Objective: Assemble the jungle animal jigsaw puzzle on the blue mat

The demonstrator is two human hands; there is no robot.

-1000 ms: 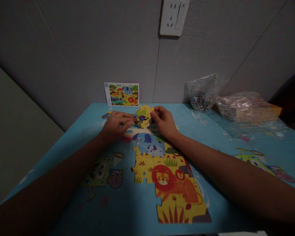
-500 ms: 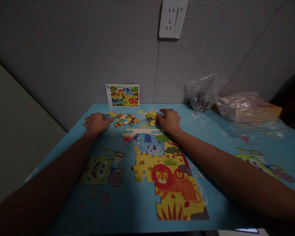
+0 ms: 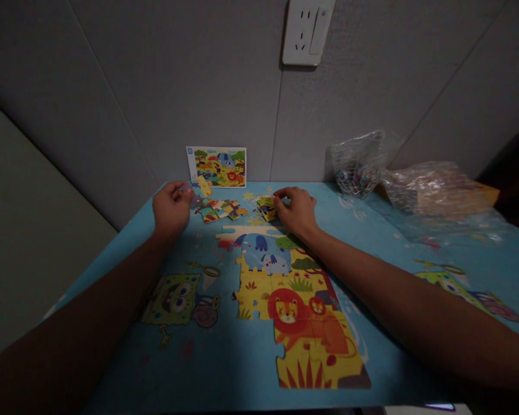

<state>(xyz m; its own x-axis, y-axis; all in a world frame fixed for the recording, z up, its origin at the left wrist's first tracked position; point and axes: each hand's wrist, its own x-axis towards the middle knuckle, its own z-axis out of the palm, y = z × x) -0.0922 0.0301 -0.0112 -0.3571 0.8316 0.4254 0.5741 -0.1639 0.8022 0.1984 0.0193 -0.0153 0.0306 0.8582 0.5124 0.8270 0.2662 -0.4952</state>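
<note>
The left hand's [image 3: 172, 208] fingertips narrow around a blurred purplish jigsaw piece [image 3: 187, 187], while the right hand's [image 3: 297, 211] thumb and fingertips touch a yellow jigsaw piece [image 3: 266, 208] on the blue tablecloth [image 3: 237, 369], though whether they grip it is unclear. Between the two sets of fingers lie loose colorful pieces [image 3: 216, 211], with the partly assembled elephant-and-lion puzzle [image 3: 281, 282] nearer the wearer. Beyond the left fingers, a picture card [image 3: 219, 167] leans against the gray wall [image 3: 177, 86]; crinkled clear plastic packaging [image 3: 432, 187] sits well to the right of the right fingers.
</note>
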